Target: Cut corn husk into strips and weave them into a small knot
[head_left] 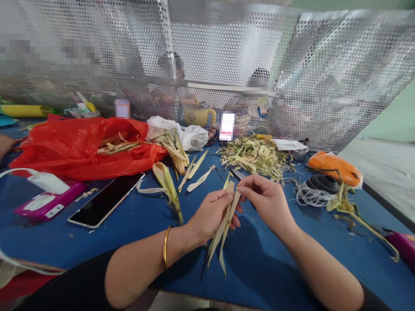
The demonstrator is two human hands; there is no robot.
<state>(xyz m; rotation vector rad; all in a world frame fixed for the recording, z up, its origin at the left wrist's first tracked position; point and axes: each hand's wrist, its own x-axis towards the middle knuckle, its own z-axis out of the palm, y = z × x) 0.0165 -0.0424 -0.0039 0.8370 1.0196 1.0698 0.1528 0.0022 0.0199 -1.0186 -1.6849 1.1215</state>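
Observation:
Strips of dried corn husk (223,231) hang down between my two hands, above the blue table. My left hand (212,212) is closed around the strips, thumb on top and fingertips showing beyond them. At the upper end, my right hand (264,201) pinches a strip between thumb and fingers. Just behind my hands lies part of a dark metal blade or tool (238,173), mostly hidden. To the left, a whole corn husk with its stalk (167,185) rests on the table, near several loose husk pieces (198,164).
A heap of shredded husk (256,155) lies beyond my hands. Left are a red plastic bag (74,147), a phone (108,201) and a purple power strip (53,201). At right sit white string (313,194) and an orange packet (335,166). A perforated metal screen (223,52) stands behind.

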